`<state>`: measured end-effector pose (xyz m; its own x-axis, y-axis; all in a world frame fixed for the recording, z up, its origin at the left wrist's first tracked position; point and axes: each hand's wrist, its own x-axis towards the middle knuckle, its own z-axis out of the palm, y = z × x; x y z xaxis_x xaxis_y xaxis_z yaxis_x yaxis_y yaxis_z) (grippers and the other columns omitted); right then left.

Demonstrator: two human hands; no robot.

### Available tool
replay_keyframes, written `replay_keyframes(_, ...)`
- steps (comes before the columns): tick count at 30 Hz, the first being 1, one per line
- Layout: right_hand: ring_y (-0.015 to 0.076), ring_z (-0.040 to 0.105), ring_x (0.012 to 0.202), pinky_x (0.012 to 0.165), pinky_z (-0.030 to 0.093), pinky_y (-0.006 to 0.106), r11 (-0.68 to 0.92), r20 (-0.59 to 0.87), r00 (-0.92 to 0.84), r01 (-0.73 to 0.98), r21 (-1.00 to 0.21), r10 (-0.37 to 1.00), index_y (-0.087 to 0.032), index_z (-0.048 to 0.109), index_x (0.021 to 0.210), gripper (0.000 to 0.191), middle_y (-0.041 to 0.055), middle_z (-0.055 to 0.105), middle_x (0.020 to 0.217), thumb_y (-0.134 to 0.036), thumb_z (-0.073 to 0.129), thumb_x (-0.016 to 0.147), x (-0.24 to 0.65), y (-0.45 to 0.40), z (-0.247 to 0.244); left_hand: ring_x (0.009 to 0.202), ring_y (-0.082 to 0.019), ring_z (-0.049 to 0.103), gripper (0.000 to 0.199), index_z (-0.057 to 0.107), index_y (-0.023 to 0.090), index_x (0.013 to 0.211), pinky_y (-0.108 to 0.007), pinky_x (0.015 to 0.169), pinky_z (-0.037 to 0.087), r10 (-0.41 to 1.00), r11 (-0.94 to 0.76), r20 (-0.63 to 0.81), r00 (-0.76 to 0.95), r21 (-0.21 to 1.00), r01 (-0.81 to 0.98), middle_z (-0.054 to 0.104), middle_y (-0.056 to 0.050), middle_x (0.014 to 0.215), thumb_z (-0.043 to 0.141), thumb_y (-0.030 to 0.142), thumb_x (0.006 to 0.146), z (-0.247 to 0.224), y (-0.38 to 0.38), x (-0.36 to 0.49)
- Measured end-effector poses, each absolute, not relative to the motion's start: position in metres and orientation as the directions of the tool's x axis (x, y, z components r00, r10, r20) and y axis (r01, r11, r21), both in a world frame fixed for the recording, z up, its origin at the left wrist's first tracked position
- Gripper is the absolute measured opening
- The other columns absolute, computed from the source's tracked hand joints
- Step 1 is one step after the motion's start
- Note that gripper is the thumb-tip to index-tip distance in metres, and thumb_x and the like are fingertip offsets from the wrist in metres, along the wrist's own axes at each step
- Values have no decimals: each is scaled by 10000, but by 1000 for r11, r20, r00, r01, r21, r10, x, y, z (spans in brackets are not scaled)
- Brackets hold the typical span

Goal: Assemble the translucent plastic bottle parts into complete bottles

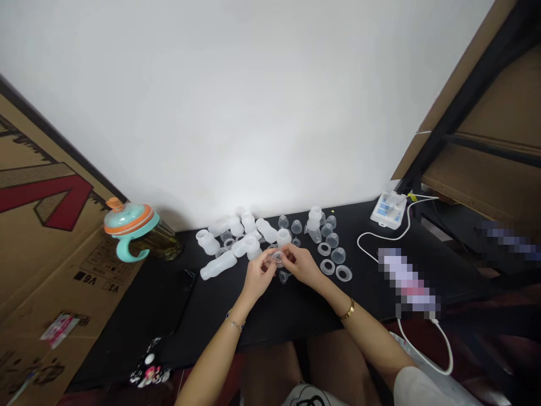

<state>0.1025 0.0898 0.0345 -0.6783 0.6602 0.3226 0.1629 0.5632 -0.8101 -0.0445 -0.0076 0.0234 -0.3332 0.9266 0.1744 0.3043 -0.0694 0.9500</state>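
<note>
My left hand (260,272) and my right hand (302,266) meet over the black table, both with fingers closed on a small translucent ring (278,257). Fingertips hide part of its edge. Just below it lies a clear funnel-shaped piece (283,277). Behind my hands a white bottle body (283,237) stands upright. Several similar bottle bodies lie or stand to the left, among them a long one on its side (218,265). To the right of my right hand are several clear dome caps (338,255) and flat translucent rings (344,273).
A teal-lidded cup (135,225) with a handle stands at the left beside a cardboard box (46,237). A dark flat device (173,299) lies nearby. At the right are a white power strip (389,210), a white cable (408,225) and a blurred-out object (408,282).
</note>
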Motion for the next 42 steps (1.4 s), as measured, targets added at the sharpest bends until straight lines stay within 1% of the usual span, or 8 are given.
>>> replay_keyframes(8, 127, 549, 567, 555, 385, 218, 553, 315, -676, 164, -817, 666, -209, 620, 930, 101, -23, 616, 678, -301, 582, 916, 104, 88, 36, 539, -129, 575, 393, 714, 135, 1180, -229, 530, 493, 919, -63, 173, -353, 952, 301, 665, -17, 676, 592, 334, 863, 23, -6, -45)
replay_keyframes(14, 120, 538, 558, 554, 387, 215, 544, 303, -675, 174, -821, 673, -206, 632, 983, 155, -26, 613, 694, -344, 593, 925, 105, 88, 36, 499, -109, 514, 429, 732, 140, 1221, -225, 531, 475, 917, -40, 166, -363, 943, 330, 584, 28, 575, 585, 317, 859, 23, -6, -45)
replay_keyframes(20, 119, 548, 571, 552, 392, 213, 547, 300, -688, 168, -820, 660, -208, 637, 995, 183, -23, 623, 715, -375, 612, 925, 105, 87, 37, 472, -92, 444, 430, 734, 141, 1233, -210, 506, 443, 909, -17, 167, -381, 930, 367, 539, 42, 538, 586, 328, 875, 21, -5, -47)
replay_keyframes(26, 115, 527, 547, 540, 376, 211, 550, 300, -672, 191, -813, 678, -202, 644, 1003, 160, -30, 612, 686, -326, 602, 911, 104, 89, 36, 528, -106, 496, 442, 710, 136, 1250, -225, 542, 478, 923, -26, 145, -357, 948, 317, 593, 16, 631, 585, 328, 872, 23, -5, -46)
replay_keyframes(31, 109, 533, 537, 541, 381, 209, 553, 311, -661, 190, -811, 683, -204, 637, 1003, 146, -35, 613, 683, -304, 597, 904, 104, 90, 35, 515, -90, 458, 428, 685, 141, 1253, -198, 510, 395, 923, -70, 204, -326, 923, 379, 592, 20, 646, 595, 289, 862, 28, -6, -44)
replay_keyframes(34, 106, 545, 541, 534, 394, 203, 571, 326, -676, 171, -803, 661, -213, 632, 1051, 195, -30, 635, 732, -311, 630, 882, 104, 90, 33, 525, -92, 464, 403, 676, 157, 1238, -196, 519, 384, 920, -67, 212, -330, 914, 401, 606, 22, 664, 591, 272, 861, 28, -5, -45)
replay_keyframes(37, 96, 556, 539, 538, 412, 199, 582, 338, -688, 151, -799, 642, -218, 610, 1105, 262, -20, 666, 820, -272, 642, 851, 103, 91, 31, 541, -95, 482, 352, 667, 170, 1194, -198, 529, 390, 914, -50, 201, -352, 918, 394, 646, 10, 722, 592, 292, 872, 27, -5, -46)
replay_keyframes(42, 96, 562, 541, 544, 417, 197, 585, 331, -687, 168, -794, 647, -222, 596, 1087, 237, -19, 673, 834, -256, 625, 854, 103, 90, 31, 523, -97, 482, 292, 634, 186, 1132, -195, 518, 377, 911, -19, 178, -373, 919, 394, 636, 27, 688, 605, 320, 875, 27, -5, -46)
